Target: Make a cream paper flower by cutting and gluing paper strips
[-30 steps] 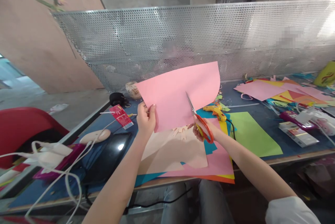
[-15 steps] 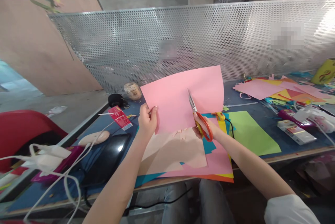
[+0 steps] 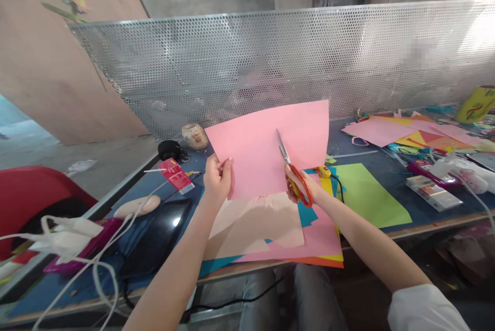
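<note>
A large pink sheet of paper (image 3: 251,148) is held up above the table, its left edge pinched between the thumb and fingers of my left hand (image 3: 217,176). My right hand (image 3: 297,186) is closed round the orange and yellow handles of a pair of scissors (image 3: 284,150). The blades point up and away, lying across the sheet, with a cut running in from the near edge. Beneath the raised sheet, a pale beige sheet (image 3: 251,233) rests on a stack of coloured paper, and small pink scraps lie partly hidden there.
A green sheet (image 3: 373,197) and a yellow tool with a black cord (image 3: 325,172) lie to the right. Leftward are a dark tablet-like device (image 3: 158,238), a red carton (image 3: 176,175) and white cables (image 3: 96,264). Behind stands a perforated metal screen (image 3: 216,63); paper scraps (image 3: 417,132) fill the back right.
Both hands, the pink sheet and the scissors hold nearly the same pose. The whole view has shifted slightly, and the sheet's right part sits a touch lower.
</note>
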`<state>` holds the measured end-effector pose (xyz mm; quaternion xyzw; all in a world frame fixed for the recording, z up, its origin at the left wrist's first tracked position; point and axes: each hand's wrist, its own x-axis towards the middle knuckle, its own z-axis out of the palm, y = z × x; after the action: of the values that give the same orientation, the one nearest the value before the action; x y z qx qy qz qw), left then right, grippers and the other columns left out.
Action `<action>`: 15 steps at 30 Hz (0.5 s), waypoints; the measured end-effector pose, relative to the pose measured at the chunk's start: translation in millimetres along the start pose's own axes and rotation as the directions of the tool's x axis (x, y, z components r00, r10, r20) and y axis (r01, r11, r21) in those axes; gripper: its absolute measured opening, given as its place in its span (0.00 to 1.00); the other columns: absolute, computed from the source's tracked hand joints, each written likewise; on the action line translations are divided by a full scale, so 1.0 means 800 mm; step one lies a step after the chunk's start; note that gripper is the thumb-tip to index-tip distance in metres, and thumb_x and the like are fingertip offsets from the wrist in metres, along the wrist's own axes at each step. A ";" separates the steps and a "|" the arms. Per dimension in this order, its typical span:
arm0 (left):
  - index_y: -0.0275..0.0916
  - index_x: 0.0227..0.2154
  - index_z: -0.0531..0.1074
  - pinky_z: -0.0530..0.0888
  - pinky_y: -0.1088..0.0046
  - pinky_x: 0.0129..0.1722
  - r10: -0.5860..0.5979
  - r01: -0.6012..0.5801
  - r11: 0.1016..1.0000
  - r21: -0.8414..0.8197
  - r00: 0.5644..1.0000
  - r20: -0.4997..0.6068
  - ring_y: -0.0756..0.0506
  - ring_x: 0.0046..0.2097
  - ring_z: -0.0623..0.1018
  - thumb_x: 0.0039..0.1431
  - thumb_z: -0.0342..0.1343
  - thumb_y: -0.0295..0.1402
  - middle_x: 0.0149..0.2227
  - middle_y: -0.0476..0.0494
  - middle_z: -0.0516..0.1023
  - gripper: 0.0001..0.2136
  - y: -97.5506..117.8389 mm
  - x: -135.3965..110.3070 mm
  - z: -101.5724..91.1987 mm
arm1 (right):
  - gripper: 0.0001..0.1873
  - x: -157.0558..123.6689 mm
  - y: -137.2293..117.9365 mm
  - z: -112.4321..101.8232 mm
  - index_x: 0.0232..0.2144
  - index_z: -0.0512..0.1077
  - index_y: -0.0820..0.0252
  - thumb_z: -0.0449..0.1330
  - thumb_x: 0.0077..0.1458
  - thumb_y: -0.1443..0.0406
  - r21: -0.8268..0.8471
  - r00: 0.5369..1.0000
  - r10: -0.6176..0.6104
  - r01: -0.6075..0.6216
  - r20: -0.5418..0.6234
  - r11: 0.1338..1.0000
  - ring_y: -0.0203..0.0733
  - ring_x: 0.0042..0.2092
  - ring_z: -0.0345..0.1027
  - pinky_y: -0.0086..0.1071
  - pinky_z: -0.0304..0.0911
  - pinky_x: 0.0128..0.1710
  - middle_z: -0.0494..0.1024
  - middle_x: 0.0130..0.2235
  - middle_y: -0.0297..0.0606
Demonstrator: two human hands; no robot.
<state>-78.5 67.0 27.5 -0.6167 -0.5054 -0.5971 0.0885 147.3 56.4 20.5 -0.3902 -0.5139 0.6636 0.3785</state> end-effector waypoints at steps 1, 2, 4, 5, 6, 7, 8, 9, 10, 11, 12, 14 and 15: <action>0.35 0.35 0.64 0.70 0.76 0.26 -0.015 0.015 1.000 0.001 1.000 -0.009 0.49 0.30 0.74 0.56 0.49 0.40 0.30 0.43 0.72 0.12 0.000 0.000 0.000 | 0.26 0.000 0.001 0.000 0.22 0.53 0.57 0.53 0.46 0.42 0.002 1.000 0.002 -0.002 0.007 1.000 0.30 0.12 0.56 0.24 0.50 0.10 0.60 0.13 0.24; 0.36 0.35 0.64 0.70 0.76 0.26 -0.031 0.031 1.000 0.003 0.999 -0.018 0.49 0.30 0.74 0.55 0.49 0.41 0.30 0.43 0.72 0.12 -0.001 -0.001 0.000 | 0.25 0.000 0.001 0.000 0.22 0.54 0.57 0.53 0.46 0.42 0.003 1.000 0.007 -0.007 0.015 1.000 0.30 0.12 0.57 0.24 0.51 0.11 0.60 0.14 0.24; 0.36 0.35 0.64 0.70 0.76 0.25 -0.059 0.060 0.998 0.010 0.997 -0.040 0.49 0.31 0.74 0.55 0.49 0.41 0.31 0.44 0.72 0.13 -0.002 -0.001 0.001 | 0.25 0.000 0.001 0.000 0.22 0.54 0.57 0.54 0.46 0.43 -0.004 0.999 0.022 -0.021 0.025 1.000 0.30 0.13 0.57 0.24 0.51 0.11 0.62 0.14 0.24; 0.36 0.35 0.64 0.70 0.76 0.25 -0.069 0.070 0.997 0.014 0.996 -0.054 0.48 0.31 0.74 0.55 0.49 0.42 0.31 0.44 0.72 0.13 -0.003 -0.001 0.001 | 0.24 -0.001 0.001 0.001 0.22 0.54 0.57 0.54 0.46 0.44 -0.011 0.999 0.029 -0.028 0.029 1.000 0.30 0.13 0.57 0.23 0.51 0.11 0.62 0.14 0.24; 0.36 0.35 0.64 0.70 0.76 0.25 -0.077 0.078 0.997 0.020 0.995 -0.066 0.48 0.32 0.74 0.55 0.49 0.42 0.31 0.43 0.72 0.13 -0.004 -0.001 0.001 | 0.25 -0.002 0.001 0.001 0.22 0.55 0.57 0.54 0.46 0.43 -0.018 0.999 0.035 -0.035 0.032 0.999 0.30 0.12 0.57 0.23 0.50 0.11 0.62 0.14 0.24; 0.36 0.35 0.64 0.69 0.76 0.25 -0.082 0.084 0.996 0.027 0.994 -0.078 0.48 0.31 0.74 0.55 0.49 0.42 0.31 0.43 0.72 0.14 -0.005 0.000 0.001 | 0.25 -0.002 0.000 0.002 0.22 0.55 0.57 0.54 0.45 0.43 -0.025 0.999 0.040 -0.039 0.036 0.999 0.30 0.12 0.56 0.23 0.50 0.10 0.62 0.13 0.24; 0.35 0.36 0.64 0.69 0.76 0.25 -0.085 0.089 0.995 0.034 0.992 -0.088 0.48 0.31 0.74 0.55 0.49 0.42 0.31 0.44 0.72 0.14 -0.005 0.000 0.001 | 0.25 -0.002 0.000 0.002 0.22 0.55 0.57 0.55 0.45 0.43 -0.031 0.998 0.043 -0.042 0.039 0.999 0.30 0.11 0.56 0.24 0.50 0.10 0.63 0.13 0.25; 0.35 0.36 0.64 0.69 0.76 0.25 -0.087 0.091 0.995 0.040 0.992 -0.094 0.48 0.31 0.74 0.55 0.49 0.42 0.31 0.44 0.72 0.14 -0.006 0.000 0.001 | 0.26 -0.002 0.000 0.002 0.21 0.55 0.57 0.55 0.44 0.42 -0.035 0.998 0.046 -0.044 0.040 0.998 0.30 0.11 0.56 0.24 0.50 0.10 0.63 0.13 0.25; 0.35 0.35 0.64 0.69 0.76 0.25 -0.085 0.089 0.995 0.045 0.992 -0.090 0.48 0.31 0.73 0.55 0.49 0.42 0.30 0.44 0.71 0.14 -0.006 0.000 0.000 | 0.26 -0.002 0.000 0.002 0.21 0.55 0.57 0.55 0.43 0.42 -0.036 0.998 0.047 -0.046 0.039 0.998 0.30 0.11 0.56 0.24 0.50 0.10 0.63 0.13 0.25; 0.35 0.35 0.64 0.69 0.76 0.25 -0.078 0.082 0.995 0.048 0.994 -0.079 0.49 0.31 0.73 0.55 0.49 0.42 0.30 0.44 0.71 0.13 -0.005 0.001 0.000 | 0.27 -0.002 0.000 0.002 0.21 0.55 0.58 0.55 0.43 0.41 -0.034 0.998 0.048 -0.047 0.035 0.998 0.30 0.11 0.56 0.24 0.50 0.10 0.64 0.13 0.26; 0.35 0.34 0.65 0.69 0.76 0.25 -0.069 0.072 0.996 0.050 0.996 -0.060 0.49 0.31 0.73 0.55 0.49 0.41 0.30 0.44 0.71 0.13 -0.004 0.001 0.000 | 0.27 -0.002 0.000 0.001 0.21 0.55 0.58 0.54 0.42 0.41 -0.030 0.998 0.048 -0.047 0.029 0.998 0.30 0.11 0.56 0.24 0.51 0.10 0.64 0.13 0.26; 0.36 0.33 0.65 0.69 0.76 0.25 -0.047 0.049 0.997 0.054 0.999 -0.025 0.49 0.30 0.73 0.55 0.49 0.41 0.29 0.44 0.71 0.12 -0.002 0.001 -0.001 | 0.28 -0.001 0.000 0.001 0.20 0.54 0.57 0.54 0.42 0.40 -0.025 0.999 0.048 -0.048 0.015 0.999 0.30 0.11 0.57 0.24 0.51 0.10 0.63 0.12 0.26; 0.36 0.32 0.65 0.69 0.76 0.25 -0.038 0.039 0.998 0.056 0.999 -0.016 0.49 0.30 0.73 0.55 0.49 0.41 0.29 0.45 0.71 0.12 0.000 0.001 -0.001 | 0.28 -0.002 -0.001 0.000 0.20 0.54 0.57 0.54 0.41 0.40 -0.025 0.999 0.048 -0.048 0.009 0.999 0.31 0.11 0.57 0.24 0.51 0.10 0.63 0.12 0.26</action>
<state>-79.3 66.9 28.1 -0.5996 -0.5332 -0.5887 0.0981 147.7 55.3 21.3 -0.4039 -0.5143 0.6679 0.3554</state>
